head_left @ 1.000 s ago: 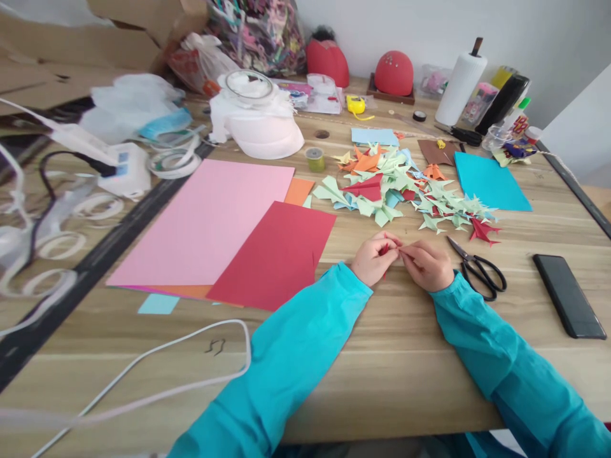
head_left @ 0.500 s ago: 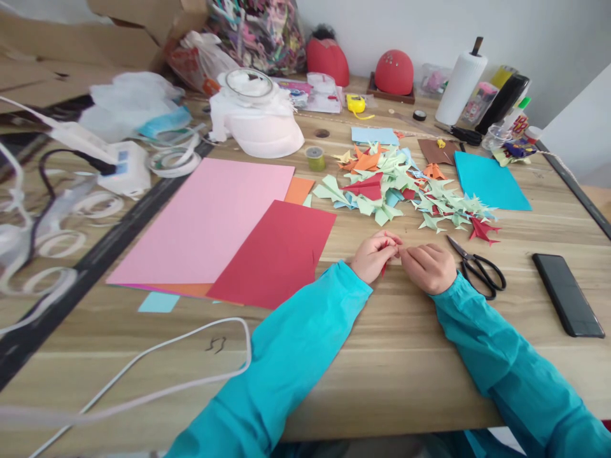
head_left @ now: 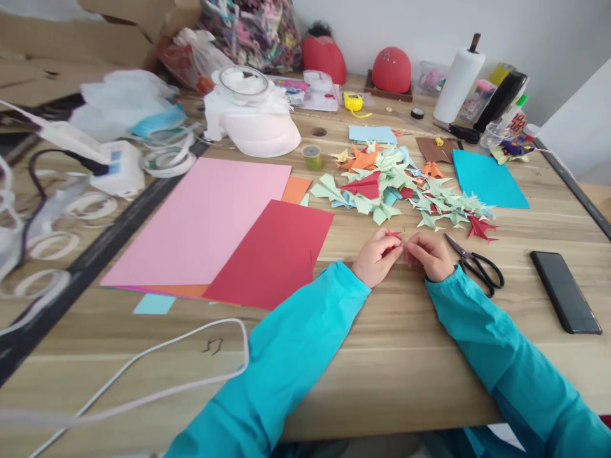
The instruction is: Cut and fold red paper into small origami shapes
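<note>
My left hand and my right hand meet just above the wooden table, fingers pinched together on a small folded red paper piece. Only slivers of the red paper show between the fingertips. Both arms wear teal sleeves. Just beyond the hands lies a pile of folded paper shapes in green, blue, orange and red. Black scissors lie right of my right hand.
Large pink and red paper sheets lie to the left, a teal sheet at the back right. A black phone rests at the right. A white cable loops at the front left. Tape rolls, bags and a paper towel roll crowd the back.
Both hands have shifted slightly away from me with the red paper, and my right hand has closed in tighter toward the left one. The view dipped a little.
</note>
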A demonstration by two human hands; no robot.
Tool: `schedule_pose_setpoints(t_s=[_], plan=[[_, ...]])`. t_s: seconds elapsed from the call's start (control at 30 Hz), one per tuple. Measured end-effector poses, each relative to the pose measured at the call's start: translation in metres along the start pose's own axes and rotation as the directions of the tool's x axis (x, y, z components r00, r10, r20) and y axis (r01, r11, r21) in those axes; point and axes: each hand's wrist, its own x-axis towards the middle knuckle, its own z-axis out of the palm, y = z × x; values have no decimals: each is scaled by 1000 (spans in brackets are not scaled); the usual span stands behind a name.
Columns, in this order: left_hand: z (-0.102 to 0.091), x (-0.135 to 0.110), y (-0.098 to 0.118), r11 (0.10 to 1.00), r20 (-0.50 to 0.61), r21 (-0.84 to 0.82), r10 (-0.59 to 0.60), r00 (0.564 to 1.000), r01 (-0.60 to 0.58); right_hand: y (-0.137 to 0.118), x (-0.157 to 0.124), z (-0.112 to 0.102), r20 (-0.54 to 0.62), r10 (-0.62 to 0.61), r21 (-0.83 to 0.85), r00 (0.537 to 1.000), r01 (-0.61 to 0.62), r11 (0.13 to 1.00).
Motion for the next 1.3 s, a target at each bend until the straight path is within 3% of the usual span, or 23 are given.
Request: schedule_pose_setpoints(t_s=[0.17,0.4,0.7,1.3], plan=[[1,0,-2,999,11,27,30,999,-30,-1,-2,-1,63,-28,-23,998,29,999],[1,0,-1,999,21,25,22,1000,-23,2,-4,-4,110,-93,-197,990,113,974],[1,0,-1,1000,13,16,-25,1000,25,4,-3,-4,105,-91,-134,990,105,985],[1,1,-1,996,0,47,-75,997,75,3,-3,-4,166,-136,-311,977,183,933]])
